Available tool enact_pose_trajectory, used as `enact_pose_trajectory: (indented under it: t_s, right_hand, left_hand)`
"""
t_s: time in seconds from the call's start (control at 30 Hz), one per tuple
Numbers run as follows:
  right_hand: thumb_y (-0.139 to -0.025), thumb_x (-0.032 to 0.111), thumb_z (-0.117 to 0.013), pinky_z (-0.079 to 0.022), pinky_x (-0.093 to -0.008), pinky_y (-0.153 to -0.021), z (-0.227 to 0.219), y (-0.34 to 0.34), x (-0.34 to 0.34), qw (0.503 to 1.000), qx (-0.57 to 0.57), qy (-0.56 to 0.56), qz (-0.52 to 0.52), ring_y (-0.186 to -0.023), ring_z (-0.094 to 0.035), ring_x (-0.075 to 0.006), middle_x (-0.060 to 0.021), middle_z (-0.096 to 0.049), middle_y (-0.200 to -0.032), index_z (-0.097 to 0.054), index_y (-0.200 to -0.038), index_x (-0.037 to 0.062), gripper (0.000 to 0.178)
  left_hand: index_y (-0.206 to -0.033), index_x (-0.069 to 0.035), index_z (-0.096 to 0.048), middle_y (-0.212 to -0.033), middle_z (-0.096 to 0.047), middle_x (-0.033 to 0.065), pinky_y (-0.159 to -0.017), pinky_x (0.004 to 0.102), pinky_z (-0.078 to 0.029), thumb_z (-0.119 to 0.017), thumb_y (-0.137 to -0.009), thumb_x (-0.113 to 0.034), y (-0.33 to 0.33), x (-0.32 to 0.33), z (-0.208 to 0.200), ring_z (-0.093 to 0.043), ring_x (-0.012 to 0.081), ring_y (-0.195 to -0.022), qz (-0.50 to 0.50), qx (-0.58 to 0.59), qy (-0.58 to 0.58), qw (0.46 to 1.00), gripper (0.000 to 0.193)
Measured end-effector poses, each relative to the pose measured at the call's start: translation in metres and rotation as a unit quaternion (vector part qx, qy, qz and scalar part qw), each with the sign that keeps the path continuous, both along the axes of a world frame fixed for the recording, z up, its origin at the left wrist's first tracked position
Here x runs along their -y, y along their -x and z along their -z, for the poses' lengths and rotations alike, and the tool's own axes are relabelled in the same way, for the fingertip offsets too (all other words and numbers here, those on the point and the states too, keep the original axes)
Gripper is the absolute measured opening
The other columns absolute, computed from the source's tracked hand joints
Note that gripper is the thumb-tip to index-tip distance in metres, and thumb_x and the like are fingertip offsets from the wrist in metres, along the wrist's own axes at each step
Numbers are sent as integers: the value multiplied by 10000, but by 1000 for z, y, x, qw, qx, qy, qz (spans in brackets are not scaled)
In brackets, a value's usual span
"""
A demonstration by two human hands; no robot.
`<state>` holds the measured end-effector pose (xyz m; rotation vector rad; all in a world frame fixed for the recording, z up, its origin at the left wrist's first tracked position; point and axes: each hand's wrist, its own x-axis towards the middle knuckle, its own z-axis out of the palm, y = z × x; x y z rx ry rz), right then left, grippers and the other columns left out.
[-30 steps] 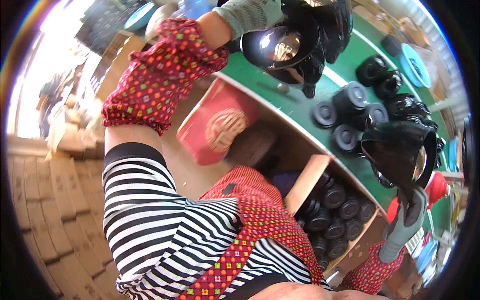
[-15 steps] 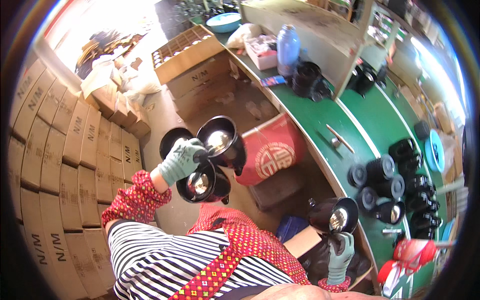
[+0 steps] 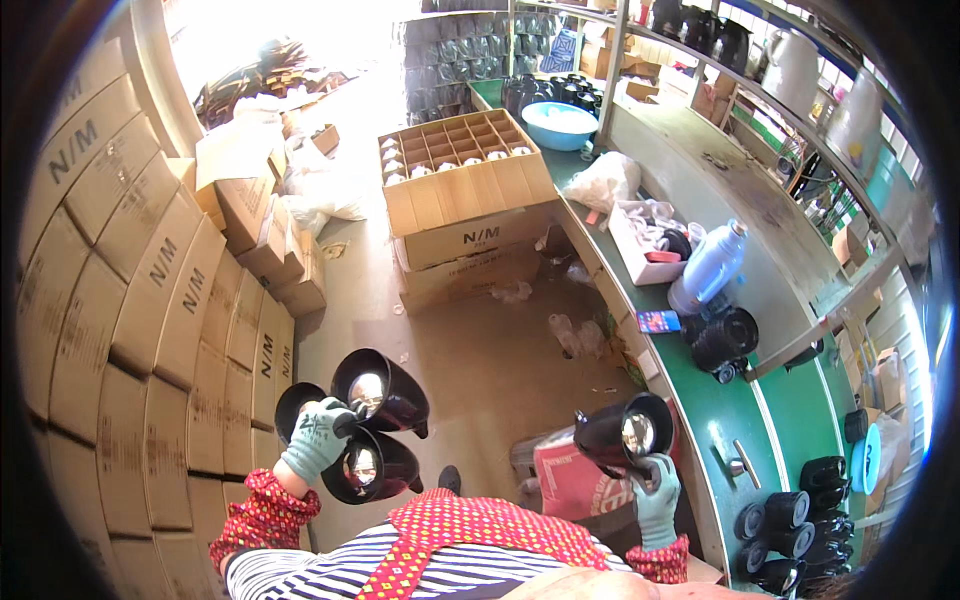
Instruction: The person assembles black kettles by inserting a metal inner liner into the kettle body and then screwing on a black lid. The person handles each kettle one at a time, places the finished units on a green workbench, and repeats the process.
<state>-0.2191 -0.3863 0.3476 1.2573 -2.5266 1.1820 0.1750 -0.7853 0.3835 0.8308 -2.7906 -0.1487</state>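
Note:
My left hand [image 3: 318,440], in a grey-green glove, is closed on the handles of three black vacuum jugs. One jug [image 3: 402,398] is tilted with its silvery liner showing; another jug [image 3: 398,468] is below it, and the third jug [image 3: 288,408] is partly hidden behind the hand. On the right my gloved right hand [image 3: 656,503] is closed round the handle of one more black jug [image 3: 598,438], its mouth tipped up and silvery inside. This jug is in front of a red bag [image 3: 570,478], beside the green bench.
Ahead, an open carton with dividers [image 3: 475,208] holds several silvery-topped items in its cells. Stacked cartons [image 3: 150,310] line the left. The green bench [image 3: 690,395] carries a blue flask [image 3: 708,268], a phone [image 3: 658,321], black lids [image 3: 788,510] and a blue basin [image 3: 560,124].
My view has swung up toward the divided carton. My right hand has lifted its jug away from the low spot beside the bench. The left hand keeps its three jugs.

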Motion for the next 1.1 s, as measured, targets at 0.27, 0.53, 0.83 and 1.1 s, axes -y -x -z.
enact_pose_trajectory:
  t_s: [0.27, 0.53, 0.83, 1.1]
  right_hand:
    - [-742, -3, -797, -534, -397, -816, -41, 60, 213, 1000, 3, -12, -27, -906, -682, -340, -167, -679, -973, -713, -957, 4, 232]
    - [-757, 20, -803, -536, -419, -799, -63, 187, 385, 997, -72, -13, -39, -904, -677, -360, -162, -684, -955, -711, -953, 19, 216]
    - [-756, 7, -812, -528, -431, -793, -82, 333, 577, 994, -59, 60, -71, -929, -665, -381, -165, -673, -969, -691, -986, 8, 260]
    - [-810, 16, -791, -535, -396, -761, -94, 498, 727, 991, -75, 107, -30, -873, -668, -366, -171, -660, -940, -693, -994, -1, 209]
  left_hand:
    - [-847, -127, -746, -912, -695, 69, -748, 426, -518, -689, -791, -82, 7, 206, 28, -662, 280, -885, -30, -39, -24, 999, 91]
    - [-929, -90, -785, -955, -722, 105, -809, 411, -572, -795, -691, -49, 128, 375, -2, -703, 323, -896, -35, -96, -32, 994, 241]
    - [-960, -82, -785, -982, -720, 134, -828, 415, -577, -782, -711, -48, 325, 548, -83, -706, 336, -911, 8, -147, -39, 988, 252]
    - [-950, -91, -776, -951, -712, 139, -788, 429, -561, -746, -777, -77, 613, 726, -123, -700, 350, -869, 169, -167, -6, 971, 175]
